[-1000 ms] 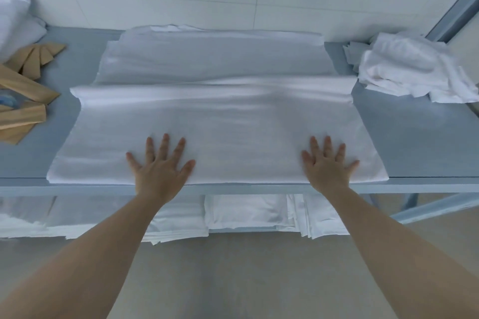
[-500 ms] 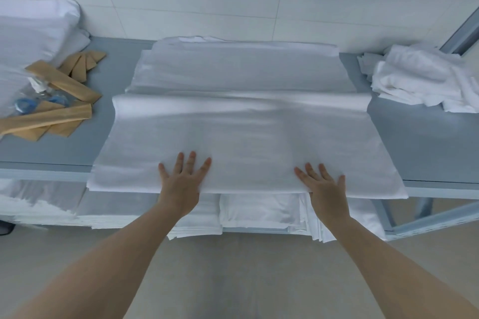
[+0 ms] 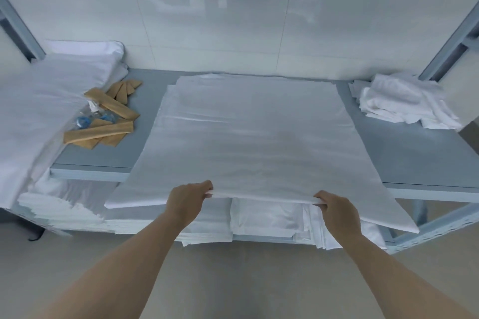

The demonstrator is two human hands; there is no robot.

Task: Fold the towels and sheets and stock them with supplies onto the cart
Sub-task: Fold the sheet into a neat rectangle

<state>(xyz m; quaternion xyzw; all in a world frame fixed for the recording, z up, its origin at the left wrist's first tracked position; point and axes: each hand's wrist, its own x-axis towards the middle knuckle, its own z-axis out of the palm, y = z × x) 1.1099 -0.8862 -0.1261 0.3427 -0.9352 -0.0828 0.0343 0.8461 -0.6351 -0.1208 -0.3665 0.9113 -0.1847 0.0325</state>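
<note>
A folded white sheet (image 3: pixel 248 142) lies across the middle of the grey shelf (image 3: pixel 420 163), its near edge hanging out past the shelf's front lip. The left hand (image 3: pixel 188 202) and the right hand (image 3: pixel 337 211) each grip that near edge, fingers curled round the stacked layers, the fingertips tucked out of sight under the cloth. No label, brand or writing can be read anywhere. Left of the sheet lie tan paper packets (image 3: pixel 103 122) and something small, clear and blue (image 3: pixel 88 118), too blurred to name. Further left, a white pillow (image 3: pixel 51 90) spills over the shelf's end. Right of the sheet sits a crumpled heap of white towels (image 3: pixel 404 103). Below the sheet, folded white linen (image 3: pixel 264 217) fills the lower level, partly hidden by the overhang and the arms.
</note>
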